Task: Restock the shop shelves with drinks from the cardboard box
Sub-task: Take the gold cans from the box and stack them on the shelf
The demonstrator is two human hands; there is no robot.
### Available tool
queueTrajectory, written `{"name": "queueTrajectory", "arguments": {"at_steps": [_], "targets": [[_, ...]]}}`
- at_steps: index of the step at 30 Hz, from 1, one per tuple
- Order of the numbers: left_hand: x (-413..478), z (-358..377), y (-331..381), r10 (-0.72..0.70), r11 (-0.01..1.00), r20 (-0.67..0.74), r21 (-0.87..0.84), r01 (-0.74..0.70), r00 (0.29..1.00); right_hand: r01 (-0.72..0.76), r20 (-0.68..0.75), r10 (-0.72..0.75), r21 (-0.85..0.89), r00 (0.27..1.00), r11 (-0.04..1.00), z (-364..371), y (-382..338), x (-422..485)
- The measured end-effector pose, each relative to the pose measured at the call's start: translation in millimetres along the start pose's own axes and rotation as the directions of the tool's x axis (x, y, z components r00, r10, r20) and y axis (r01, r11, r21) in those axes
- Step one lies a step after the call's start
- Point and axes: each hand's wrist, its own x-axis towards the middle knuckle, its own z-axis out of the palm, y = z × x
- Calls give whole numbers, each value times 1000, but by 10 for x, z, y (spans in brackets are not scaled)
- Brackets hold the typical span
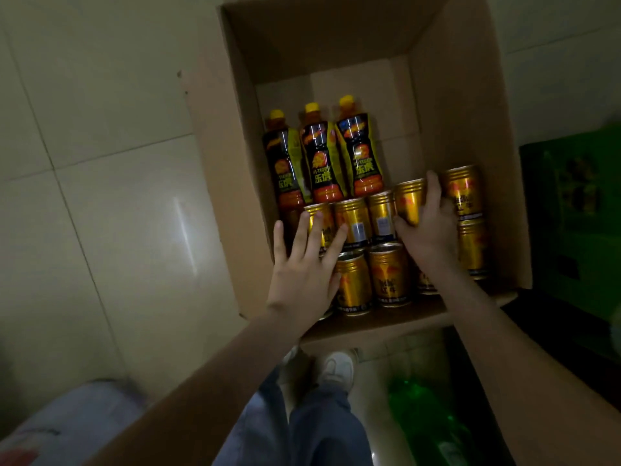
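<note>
Brown cardboard box (453,95) stands open on a pale tiled floor (100,163), flaps up, seen from above. Inside, toward its far part, three dark bottles (322,163) with yellow caps lie side by side, labels up. Just nearer the person, gold cans (389,274) are packed in rows, touching each other and the bottles' bases.

The left hand (302,267) reaches into the box at its left side with fingers straight and spread, the fingertips resting on the leftmost gold can (319,216) of the upper row; nothing is clasped in it. The right hand (426,223) grips another can (408,200) in the same row, thumb on its left side and fingers curled over its right side, between that can and the one next to it. The can sits level with its neighbours.

To the right of the box stands a green crate (571,213), dim and blurred. Below the box's near edge show a white shoe (337,368), blue jeans (302,432) and a green bottle (420,415).
</note>
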Motion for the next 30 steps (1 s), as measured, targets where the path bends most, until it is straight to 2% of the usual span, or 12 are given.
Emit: {"name": "queueTrajectory", "arguments": {"at_steps": [2, 4, 8, 11, 13, 15, 19, 20, 22, 25, 27, 30], "targets": [[-11, -48, 70, 25, 988, -4, -152, -25, 1000, 83, -12, -82, 163, 997, 983, -136, -3, -163], [-26, -134, 115, -6, 893, 10, -450, 9, 1000, 151, 18, -170, 373, 985, 915, -239, -94, -389], [-23, -481, 252, 74, 454, 89, -890, 46, 993, -18, 204, -209, 755, 956, 656, -441, -256, -853], [-102, -646, 328, 172, 115, 142, -986, 123, 975, -119, 271, -231, 849, 934, 515, -465, -267, -997], [-163, -684, 325, 158, -25, 139, -989, 145, 978, -175, 312, -269, 884, 911, 433, -461, -262, -1020], [-164, -717, 250, 156, -3, 124, -992, 126, 980, -235, 363, -305, 893, 880, 384, -440, -256, -1021], [16, -716, 71, 227, 246, 110, -968, 52, 968, -403, 536, -359, 831, 764, 383, -438, -188, -925], [59, -690, 52, 214, 243, 137, -966, 84, 967, -385, 537, -354, 824, 766, 416, -463, -184, -885], [120, -620, 36, 168, 209, 197, -965, 161, 966, -303, 460, -173, 780, 871, 548, -461, -128, -762], [152, -516, 30, 99, 153, 291, -949, 275, 951, -229, 176, 177, 339, 968, 913, -271, 146, -538], [127, -460, 37, 54, 109, 317, -944, 310, 947, -223, 191, 204, 82, 960, 971, -115, 306, -481], [54, -410, 6, 8, 101, 317, -944, 315, 948, -172, 207, 171, -12, 963, 985, -27, 392, -359]]}}
